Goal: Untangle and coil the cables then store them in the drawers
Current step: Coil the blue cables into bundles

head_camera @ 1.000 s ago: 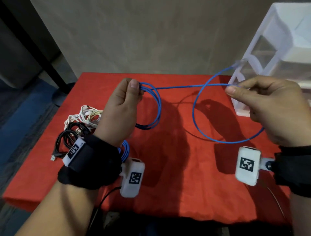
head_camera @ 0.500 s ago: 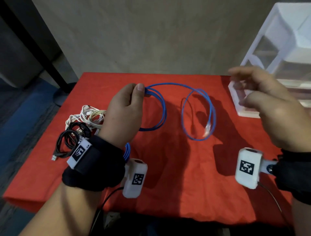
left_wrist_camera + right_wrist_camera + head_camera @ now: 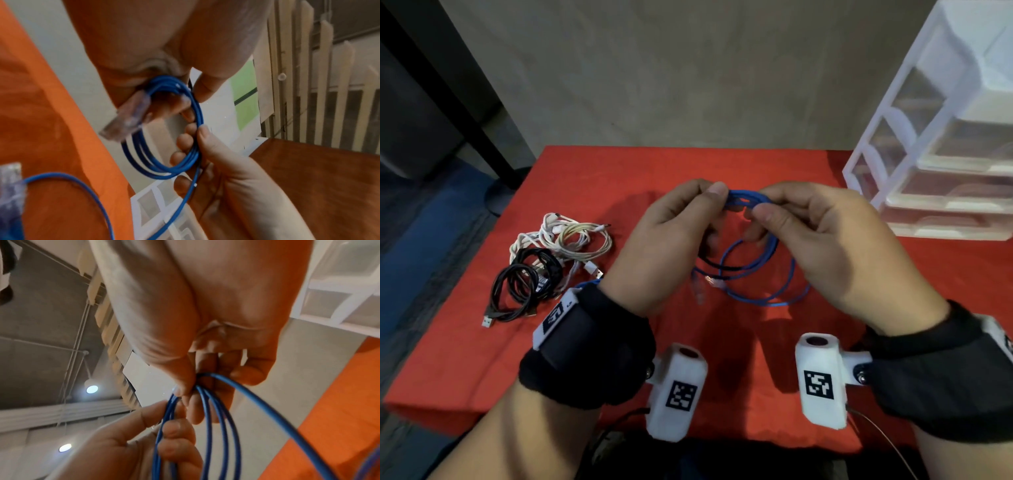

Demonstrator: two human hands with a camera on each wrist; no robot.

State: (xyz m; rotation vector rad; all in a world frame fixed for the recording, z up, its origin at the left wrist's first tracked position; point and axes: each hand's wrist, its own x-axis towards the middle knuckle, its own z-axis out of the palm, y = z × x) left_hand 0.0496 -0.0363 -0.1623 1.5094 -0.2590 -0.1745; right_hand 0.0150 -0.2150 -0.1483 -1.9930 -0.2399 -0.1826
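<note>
A blue network cable [image 3: 744, 200] is gathered into a small coil above the red cloth. My left hand [image 3: 714, 202] pinches the top of the coil from the left. My right hand [image 3: 765, 205] pinches the same strands from the right, almost touching the left. Loose blue loops [image 3: 774, 298] hang down to the cloth below, with a clear plug [image 3: 714, 282] at the end. In the left wrist view the coil [image 3: 164, 162] and a clear plug [image 3: 127, 116] sit by my fingers. The right wrist view shows several blue strands [image 3: 209, 426] running through both hands.
A clear plastic drawer unit [image 3: 945, 154] stands at the back right of the red-covered table [image 3: 722, 164]. A bundle of white cables [image 3: 571, 236] and a coil of black cables [image 3: 527, 281] lie at the left, near the table's left edge.
My right hand let go of the blue cable's far end, then came left and took hold of the coil beside my left hand. The free loop dropped toward the cloth.
</note>
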